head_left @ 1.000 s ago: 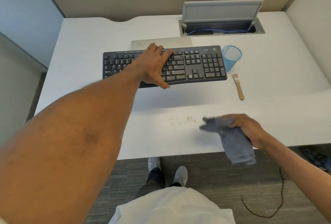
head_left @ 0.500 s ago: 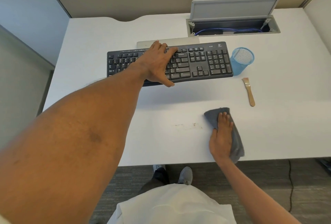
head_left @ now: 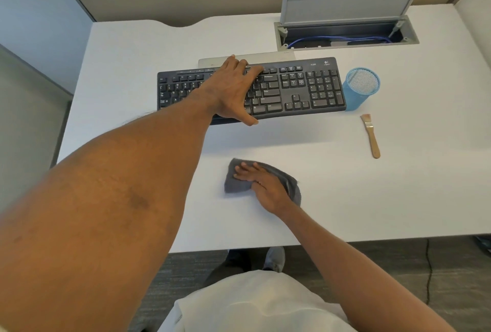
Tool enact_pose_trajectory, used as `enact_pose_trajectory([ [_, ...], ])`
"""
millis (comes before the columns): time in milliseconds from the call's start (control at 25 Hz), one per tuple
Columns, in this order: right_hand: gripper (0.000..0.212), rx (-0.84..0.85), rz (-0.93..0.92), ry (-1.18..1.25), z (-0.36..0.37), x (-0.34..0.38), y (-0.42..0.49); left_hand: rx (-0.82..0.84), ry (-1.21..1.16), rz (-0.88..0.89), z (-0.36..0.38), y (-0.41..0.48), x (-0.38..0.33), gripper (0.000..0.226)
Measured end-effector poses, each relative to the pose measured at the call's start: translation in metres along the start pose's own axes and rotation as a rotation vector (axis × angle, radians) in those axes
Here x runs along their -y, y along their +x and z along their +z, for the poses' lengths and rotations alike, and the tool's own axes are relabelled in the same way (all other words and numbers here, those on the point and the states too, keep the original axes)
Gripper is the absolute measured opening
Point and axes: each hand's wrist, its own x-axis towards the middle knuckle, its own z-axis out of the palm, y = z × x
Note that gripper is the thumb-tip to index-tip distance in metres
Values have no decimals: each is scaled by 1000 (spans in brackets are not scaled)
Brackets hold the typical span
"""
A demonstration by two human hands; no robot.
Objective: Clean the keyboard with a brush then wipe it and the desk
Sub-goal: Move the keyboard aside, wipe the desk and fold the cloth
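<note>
Grey cloth [head_left: 233, 185] pressed under flat right hand [head_left: 265, 188] near desk [head_left: 372, 199] front edge; keyboard [head_left: 297, 87] behind, parallel to that edge, left hand [head_left: 231, 90] splayed flat across keys.

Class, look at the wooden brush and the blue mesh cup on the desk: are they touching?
Apart. The head view shows a strip of bare white desk between the brush bristles and the base of the cup.
</note>
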Motion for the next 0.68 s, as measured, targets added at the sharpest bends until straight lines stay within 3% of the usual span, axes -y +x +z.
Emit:
enact_pose_trajectory([
  [80,50,220,68,17,-8,0,-8,-4,-4,-1,-1,-2,-1,137],
  [200,46,384,83,136,-18,-1,-36,-14,-16,-9,-1,-5,-1,139],
  [360,39,433,107,231,-42,-9,-94,-39,-22,-5,-2,-10,-5,141],
  [520,51,395,269,336,-77,-22,-155,-54,-17,-4,-5,-15,-13,140],
  [680,49,429,455,152,-112,-35,-216,-65,-16,0,-7,-22,-21,140],
])
